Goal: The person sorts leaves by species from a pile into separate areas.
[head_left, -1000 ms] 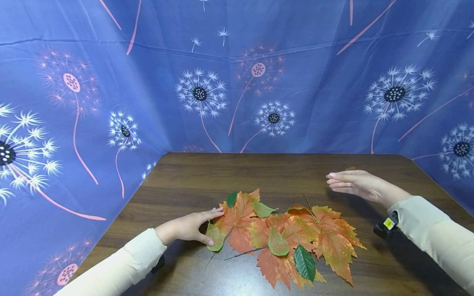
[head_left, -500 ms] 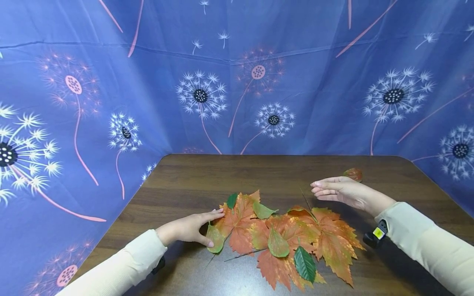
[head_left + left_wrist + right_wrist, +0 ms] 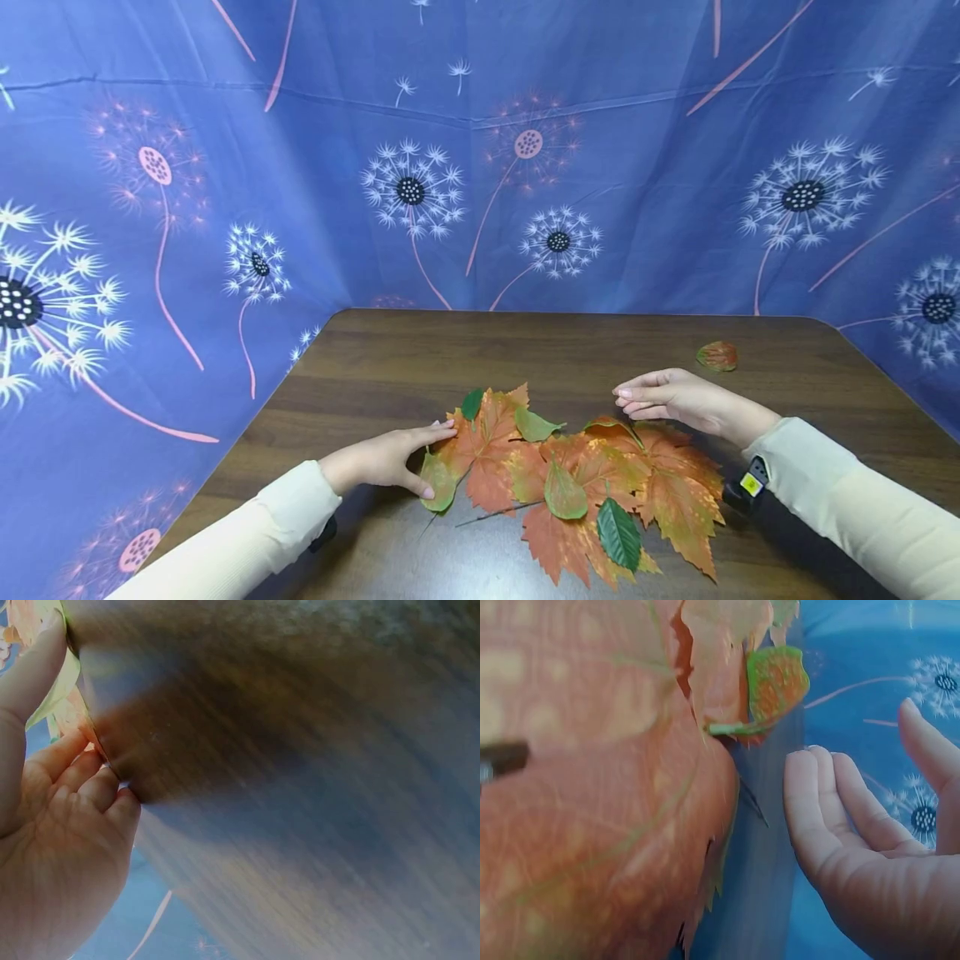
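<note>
Several orange maple leaves [image 3: 487, 437] lie in an overlapping pile across the front middle of the table, with smaller green leaves scattered over them. At the pile's left edge rests my left hand [image 3: 386, 458], fingertips on a maple leaf and thumb on a yellow-green leaf [image 3: 438, 481]. In the left wrist view its fingers reach under the shaded leaf edge. My right hand [image 3: 690, 404] hovers at the pile's back right, palm turned inward, holding nothing. The right wrist view shows its straight fingers [image 3: 802, 787] apart from a curled green-edged leaf [image 3: 778, 684].
One reddish leaf [image 3: 717, 356] lies alone at the back right of the wooden table [image 3: 480, 346]. A dark green leaf [image 3: 618, 533] sits at the pile's front. Behind the table hangs a blue dandelion-print cloth [image 3: 645, 167].
My right hand has moved left and nearer, toward the pile, uncovering the lone reddish leaf behind it. The left hand has stayed in place on the leaves.
</note>
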The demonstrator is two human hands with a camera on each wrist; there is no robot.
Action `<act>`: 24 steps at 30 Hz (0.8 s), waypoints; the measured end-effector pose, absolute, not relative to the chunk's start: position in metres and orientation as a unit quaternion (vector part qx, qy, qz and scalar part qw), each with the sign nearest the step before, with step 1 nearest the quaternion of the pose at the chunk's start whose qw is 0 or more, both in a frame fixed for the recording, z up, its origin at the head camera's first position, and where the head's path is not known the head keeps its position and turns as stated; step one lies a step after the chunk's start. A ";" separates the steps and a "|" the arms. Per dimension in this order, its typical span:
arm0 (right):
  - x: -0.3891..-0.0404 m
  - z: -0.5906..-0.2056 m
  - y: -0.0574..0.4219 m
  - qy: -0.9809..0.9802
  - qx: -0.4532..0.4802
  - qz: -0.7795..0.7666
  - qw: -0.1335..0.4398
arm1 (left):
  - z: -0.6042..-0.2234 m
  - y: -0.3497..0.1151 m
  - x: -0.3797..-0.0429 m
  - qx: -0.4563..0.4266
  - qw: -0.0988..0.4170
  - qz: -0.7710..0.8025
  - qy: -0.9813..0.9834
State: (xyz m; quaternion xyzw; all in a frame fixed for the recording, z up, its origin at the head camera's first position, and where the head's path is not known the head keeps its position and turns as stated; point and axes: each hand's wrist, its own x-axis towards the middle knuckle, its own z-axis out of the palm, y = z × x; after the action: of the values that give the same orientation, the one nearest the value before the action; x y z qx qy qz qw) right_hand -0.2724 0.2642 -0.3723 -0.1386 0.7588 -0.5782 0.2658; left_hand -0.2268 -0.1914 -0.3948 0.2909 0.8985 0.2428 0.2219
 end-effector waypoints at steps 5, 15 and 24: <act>-0.273 -0.375 0.259 0.775 -0.151 -0.553 0.265 | -0.396 -0.190 -0.228 0.291 0.208 0.233 0.904; -0.263 -0.377 0.245 0.830 -0.139 -0.491 0.224 | -0.394 -0.187 -0.227 0.290 0.194 0.220 0.911; -0.251 -0.384 0.233 0.871 -0.117 -0.440 0.186 | -0.394 -0.192 -0.225 0.300 0.187 0.217 0.910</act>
State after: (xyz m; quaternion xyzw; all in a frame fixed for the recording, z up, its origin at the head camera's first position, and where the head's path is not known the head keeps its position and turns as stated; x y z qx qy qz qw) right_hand -0.2508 0.2333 -0.3838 -0.1166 0.8706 -0.4402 0.1861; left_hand -0.2251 -0.1918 -0.3942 0.3001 0.9099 0.2169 0.1868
